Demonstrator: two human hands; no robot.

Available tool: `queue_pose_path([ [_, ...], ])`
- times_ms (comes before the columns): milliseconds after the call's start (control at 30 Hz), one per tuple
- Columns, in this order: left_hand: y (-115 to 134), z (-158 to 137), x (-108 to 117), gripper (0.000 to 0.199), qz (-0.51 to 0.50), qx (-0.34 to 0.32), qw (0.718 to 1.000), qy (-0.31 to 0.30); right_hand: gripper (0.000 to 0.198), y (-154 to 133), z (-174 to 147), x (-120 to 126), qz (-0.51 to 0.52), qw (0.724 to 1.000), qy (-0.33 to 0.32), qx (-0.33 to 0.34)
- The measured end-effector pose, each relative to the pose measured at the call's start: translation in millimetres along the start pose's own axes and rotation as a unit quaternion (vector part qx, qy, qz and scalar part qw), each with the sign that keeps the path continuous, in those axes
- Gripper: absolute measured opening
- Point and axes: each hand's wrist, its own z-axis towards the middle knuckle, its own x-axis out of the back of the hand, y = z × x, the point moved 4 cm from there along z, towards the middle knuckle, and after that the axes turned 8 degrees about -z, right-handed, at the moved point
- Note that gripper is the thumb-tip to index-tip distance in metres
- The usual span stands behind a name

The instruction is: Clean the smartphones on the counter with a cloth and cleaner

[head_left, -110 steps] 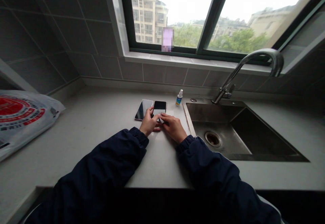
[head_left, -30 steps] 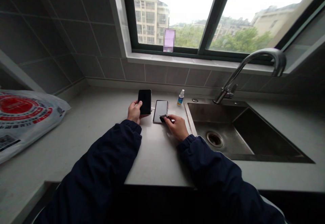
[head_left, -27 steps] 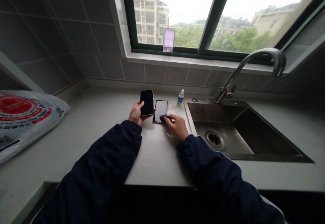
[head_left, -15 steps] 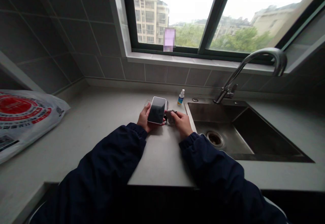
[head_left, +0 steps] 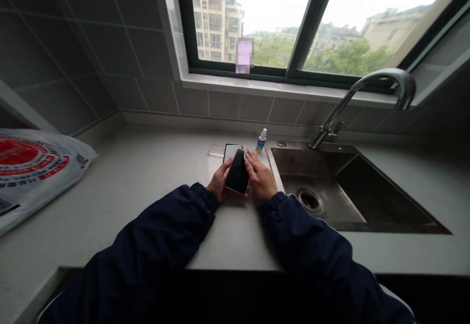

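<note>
A smartphone [head_left: 237,173] with a dark screen and pale rim is tilted over the counter, with my left hand [head_left: 219,181] closed round its left side and underside. At the phone's upper right edge, my right hand [head_left: 260,176] presses a small cloth [head_left: 246,154], most of it hidden under the fingers. Behind the phone lies a flat pale piece with a dark border [head_left: 230,151], partly covered. Left of that, a clear phone case [head_left: 216,150] rests on the counter. A small spray bottle [head_left: 261,140] with a white cap stands just beyond my right hand.
To the right is a steel sink [head_left: 362,227] with a curved faucet [head_left: 352,91] behind it. A white plastic bag with red print [head_left: 40,167] sits at the far left of the pale counter [head_left: 147,167]. A window spans the back wall.
The phone has moved right and a little nearer, tilting more. My right hand has brought the cloth against its right edge. The case and bordered piece behind show more.
</note>
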Motion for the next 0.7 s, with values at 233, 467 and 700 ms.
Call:
queue_pose_path([
  [233, -4.1, 3.6, 2.7, 0.071, 0.059, -0.025, 0.998, 0.015, 0.067, 2.3, -4.8, -12.1, -0.038, 0.996, -0.071, 0.027],
  [467, -5.9, 2.5, 1.6, 0.073, 0.061, -0.021, 0.998, 0.012, 0.073, -5.3, -6.7, -11.3, -0.022, 0.994, -0.076, 0.073],
  [700, -3.1, 0.4, -4.6, 0.069, 0.073, -0.039, 0.997, 0.005, 0.077, -6.9, -8.0, -12.0, -0.027, 0.992, -0.097, 0.079],
])
